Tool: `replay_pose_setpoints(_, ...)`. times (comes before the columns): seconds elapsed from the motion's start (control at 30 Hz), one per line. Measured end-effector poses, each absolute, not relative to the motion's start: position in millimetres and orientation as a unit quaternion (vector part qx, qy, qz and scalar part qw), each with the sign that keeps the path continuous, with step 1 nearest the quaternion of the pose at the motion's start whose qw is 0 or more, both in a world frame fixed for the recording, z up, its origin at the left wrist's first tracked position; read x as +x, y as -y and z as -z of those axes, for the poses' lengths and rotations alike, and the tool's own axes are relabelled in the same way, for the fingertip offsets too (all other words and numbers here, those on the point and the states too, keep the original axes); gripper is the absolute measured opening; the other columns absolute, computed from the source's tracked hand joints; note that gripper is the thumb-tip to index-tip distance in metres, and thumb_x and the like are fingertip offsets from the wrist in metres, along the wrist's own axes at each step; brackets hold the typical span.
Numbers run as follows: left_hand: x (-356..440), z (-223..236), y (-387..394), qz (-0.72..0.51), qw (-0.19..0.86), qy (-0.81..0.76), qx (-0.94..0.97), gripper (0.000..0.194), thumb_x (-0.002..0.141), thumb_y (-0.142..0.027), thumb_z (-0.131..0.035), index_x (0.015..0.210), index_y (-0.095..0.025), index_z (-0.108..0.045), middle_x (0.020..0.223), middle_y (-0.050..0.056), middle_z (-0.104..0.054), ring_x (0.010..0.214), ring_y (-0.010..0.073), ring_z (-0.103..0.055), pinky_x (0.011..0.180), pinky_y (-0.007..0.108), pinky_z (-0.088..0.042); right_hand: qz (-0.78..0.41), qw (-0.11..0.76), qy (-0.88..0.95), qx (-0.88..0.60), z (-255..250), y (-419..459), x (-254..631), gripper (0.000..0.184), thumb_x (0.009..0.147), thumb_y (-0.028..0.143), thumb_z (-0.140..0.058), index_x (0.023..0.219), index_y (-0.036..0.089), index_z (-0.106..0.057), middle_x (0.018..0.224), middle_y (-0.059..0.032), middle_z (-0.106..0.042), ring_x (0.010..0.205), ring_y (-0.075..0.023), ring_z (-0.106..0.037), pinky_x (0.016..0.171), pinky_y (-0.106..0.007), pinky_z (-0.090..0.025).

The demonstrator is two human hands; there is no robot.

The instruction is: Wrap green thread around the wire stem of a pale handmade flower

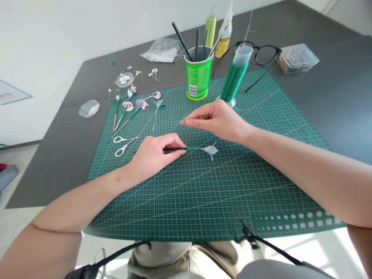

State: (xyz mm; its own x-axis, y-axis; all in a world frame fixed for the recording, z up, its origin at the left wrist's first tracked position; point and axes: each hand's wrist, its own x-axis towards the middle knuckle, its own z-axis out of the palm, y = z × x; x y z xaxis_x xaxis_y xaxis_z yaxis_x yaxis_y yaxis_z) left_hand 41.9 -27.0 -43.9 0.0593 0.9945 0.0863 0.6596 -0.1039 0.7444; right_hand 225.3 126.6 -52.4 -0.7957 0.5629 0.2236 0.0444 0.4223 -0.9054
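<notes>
Between thumb and fingers, my left hand point(158, 153) grips a thin black stick point(178, 148) held level over the mat. Its right end is wrapped in green thread point(193, 148), and a pale blue-white flower point(210, 149) with pointed petals sticks out beyond. My right hand point(213, 119) hovers above and behind, thumb and fingertips pinched together; anything in the pinch is too fine to make out. Just behind that hand stands a spool of green thread point(236, 77), tilted in the view. White-handled scissors point(123, 144) lie left of my left hand.
A green cutting mat point(186, 205) covers much of the dark table. Several small flowers on sticks point(128, 110) lie at its left. Behind are a green cup point(199, 77) with sticks, black glasses point(266, 55), a glue bottle point(224, 40), a plastic box point(298, 58) and a plastic bag point(161, 50).
</notes>
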Motion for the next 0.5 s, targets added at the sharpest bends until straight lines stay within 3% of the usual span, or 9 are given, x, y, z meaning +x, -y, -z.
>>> replay_pose_setpoints(0.1,42,46,27,-0.304,0.266,-0.608,0.684,0.007,0.091,-0.016,-0.079,0.089,-0.023,-0.076,0.083,-0.007,-0.079,0.075,0.0089,-0.074,0.076,0.018,-0.059,-0.502,0.247,0.807,-0.189,53,-127,225,0.024,0.095,0.035,-0.076,0.098,0.013,-0.088,0.075,-0.0064,-0.075,0.061,-0.0104,-0.046,0.053,-0.028,-0.032)
replay_pose_setpoints(0.33,45,41,28,-0.299,0.256,-0.613,0.685,0.003,0.092,-0.022,-0.073,0.089,-0.022,-0.074,0.083,-0.004,-0.078,0.073,0.0119,-0.071,0.071,0.022,-0.058,-0.502,0.269,0.804,-0.172,50,-127,226,0.021,0.094,0.029,-0.076,0.094,0.011,-0.088,0.062,0.0,-0.062,0.057,-0.0079,-0.038,0.053,-0.028,-0.028)
replay_pose_setpoints(0.5,46,36,28,-0.289,0.26,-0.621,0.68,0.009,0.093,-0.026,-0.068,0.087,-0.022,-0.073,0.083,-0.001,-0.079,0.074,0.0144,-0.071,0.073,0.026,-0.059,-0.503,0.266,0.803,-0.175,51,-128,226,0.024,0.093,0.032,-0.076,0.095,0.012,-0.088,0.062,-0.0004,-0.063,0.057,-0.0082,-0.037,0.051,-0.029,-0.025)
